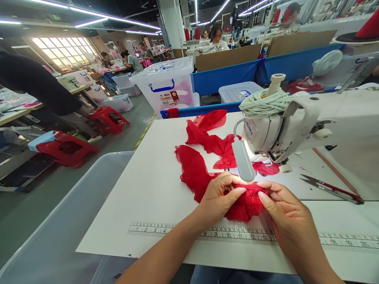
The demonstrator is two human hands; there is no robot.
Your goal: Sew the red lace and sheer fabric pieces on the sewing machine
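Red lace fabric (247, 203) is stretched between my two hands in front of the sewing machine (266, 130). My left hand (220, 195) pinches its left edge between thumb and fingers. On the other side, my right hand (286, 203) grips the right edge the same way. Sheer red fabric (192, 167) trails off to the left of my left hand and lies on the white table (142, 177). Another red sheer strip (207, 136) runs behind it toward the machine's needle area. The grey lamp head (244, 159) hangs just above my fingers.
Thread snips or scissors (331, 188) lie right of the machine, near a thin brown stick (337, 171). A printed ruler (219, 233) runs along the table's front. A clear plastic bin (74, 221) stands at the left, and a lidded box (174, 85) stands behind the table.
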